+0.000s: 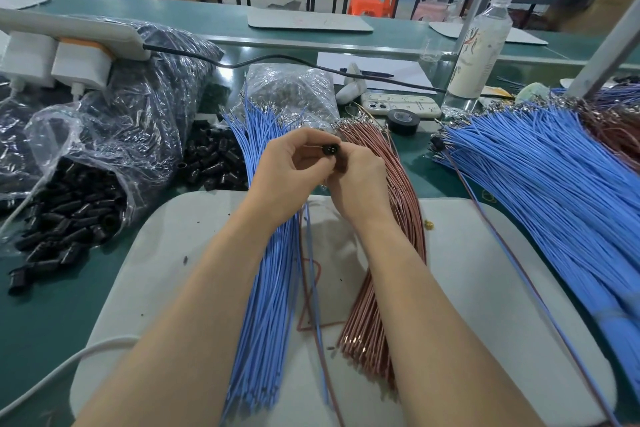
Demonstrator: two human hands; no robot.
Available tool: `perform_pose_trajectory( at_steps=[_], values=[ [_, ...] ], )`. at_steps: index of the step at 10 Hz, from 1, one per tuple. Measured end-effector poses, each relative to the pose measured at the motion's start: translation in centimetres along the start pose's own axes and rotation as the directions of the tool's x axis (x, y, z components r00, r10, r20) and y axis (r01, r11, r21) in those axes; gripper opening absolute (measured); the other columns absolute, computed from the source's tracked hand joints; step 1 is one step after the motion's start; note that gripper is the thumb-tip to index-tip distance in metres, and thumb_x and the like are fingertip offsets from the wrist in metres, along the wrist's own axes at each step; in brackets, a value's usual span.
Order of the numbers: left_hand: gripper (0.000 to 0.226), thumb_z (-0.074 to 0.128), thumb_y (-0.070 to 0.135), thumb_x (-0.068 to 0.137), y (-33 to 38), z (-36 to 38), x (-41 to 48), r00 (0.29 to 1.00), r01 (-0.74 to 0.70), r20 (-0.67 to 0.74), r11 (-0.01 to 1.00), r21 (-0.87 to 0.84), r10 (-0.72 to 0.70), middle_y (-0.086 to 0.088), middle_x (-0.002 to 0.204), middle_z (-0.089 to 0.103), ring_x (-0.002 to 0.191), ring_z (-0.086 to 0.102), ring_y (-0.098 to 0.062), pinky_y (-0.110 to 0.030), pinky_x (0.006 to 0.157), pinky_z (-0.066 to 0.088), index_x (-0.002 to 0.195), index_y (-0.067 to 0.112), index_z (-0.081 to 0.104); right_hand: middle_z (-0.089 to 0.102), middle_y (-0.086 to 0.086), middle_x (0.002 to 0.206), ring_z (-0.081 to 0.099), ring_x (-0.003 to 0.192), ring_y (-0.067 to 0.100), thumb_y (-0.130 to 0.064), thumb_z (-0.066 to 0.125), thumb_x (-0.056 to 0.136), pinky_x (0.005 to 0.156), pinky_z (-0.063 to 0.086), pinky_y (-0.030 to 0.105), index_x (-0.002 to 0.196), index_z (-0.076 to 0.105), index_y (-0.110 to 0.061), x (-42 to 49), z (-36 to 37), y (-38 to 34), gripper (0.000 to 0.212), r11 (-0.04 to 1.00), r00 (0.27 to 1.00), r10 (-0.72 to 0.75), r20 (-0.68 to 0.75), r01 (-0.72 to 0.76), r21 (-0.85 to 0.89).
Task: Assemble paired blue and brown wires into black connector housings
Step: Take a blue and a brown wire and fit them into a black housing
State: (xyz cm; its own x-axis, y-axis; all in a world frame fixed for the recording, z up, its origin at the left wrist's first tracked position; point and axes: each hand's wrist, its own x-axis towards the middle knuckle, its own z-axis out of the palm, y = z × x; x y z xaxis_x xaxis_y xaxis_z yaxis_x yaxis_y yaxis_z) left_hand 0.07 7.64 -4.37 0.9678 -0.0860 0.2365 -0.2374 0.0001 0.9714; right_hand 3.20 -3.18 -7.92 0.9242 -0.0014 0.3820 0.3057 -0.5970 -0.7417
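Note:
My left hand (pixel 291 166) pinches a small black connector housing (pixel 330 150) between thumb and fingertips, its holed face turned toward me. My right hand (pixel 358 177) curls close against the housing's right side; a blue and a brown wire (pixel 313 274) hang from under the hands down across the pad. A bundle of blue wires (pixel 266 288) lies under my left forearm. A bundle of brown wires (pixel 384 253) lies under my right forearm. What the right fingertips grip is hidden.
Loose black housings (pixel 214 159) spill from clear plastic bags (pixel 76 204) at left. A large heap of blue wires (pixel 554 204) fills the right. A black tape roll (pixel 403 121), a phone (pixel 401 105) and a bottle (pixel 479 52) stand behind. A grey pad (pixel 485 288) covers the green table.

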Motion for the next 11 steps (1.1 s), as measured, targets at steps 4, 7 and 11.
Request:
perform_pose_trajectory(
  at_steps=[4,7,11],
  values=[
    [0.015,0.056,-0.001,0.09,-0.29,-0.53,0.32,0.996,-0.02,-0.083,0.998,0.064,0.025,0.01,0.082,0.058,0.065,0.056,0.01,-0.009,0.071,0.047,0.1,0.008,0.062,0.07,0.001,0.077,0.065,0.074,0.014,-0.01,0.064,0.087,0.071,0.052,0.026,0.086,0.071,-0.011,0.09,0.46,0.34,0.008,0.991,0.997,0.071,-0.044,-0.066,0.113],
    [0.022,0.055,-0.004,0.09,-0.24,-0.48,0.14,0.993,-0.028,-0.108,0.996,0.084,0.037,0.01,0.082,0.056,0.076,0.052,0.0,-0.018,0.078,0.045,0.111,-0.006,0.06,0.071,0.007,0.08,0.064,0.076,0.021,-0.007,0.063,0.086,0.075,0.05,0.038,0.089,0.071,-0.006,0.1,0.35,0.08,0.009,0.999,0.998,-0.021,-0.059,0.023,0.027],
    [0.02,0.054,-0.009,0.088,0.19,-0.11,-0.27,0.995,-0.059,-0.079,0.998,0.036,0.062,0.011,0.074,0.056,0.058,0.055,0.015,-0.004,0.066,0.045,0.107,-0.011,0.058,0.064,0.001,0.071,0.055,0.066,0.014,-0.003,0.059,0.083,0.062,0.042,0.024,0.083,0.069,-0.006,0.01,0.29,0.3,0.01,0.998,0.998,-0.012,-0.057,0.015,0.062]
  ],
)
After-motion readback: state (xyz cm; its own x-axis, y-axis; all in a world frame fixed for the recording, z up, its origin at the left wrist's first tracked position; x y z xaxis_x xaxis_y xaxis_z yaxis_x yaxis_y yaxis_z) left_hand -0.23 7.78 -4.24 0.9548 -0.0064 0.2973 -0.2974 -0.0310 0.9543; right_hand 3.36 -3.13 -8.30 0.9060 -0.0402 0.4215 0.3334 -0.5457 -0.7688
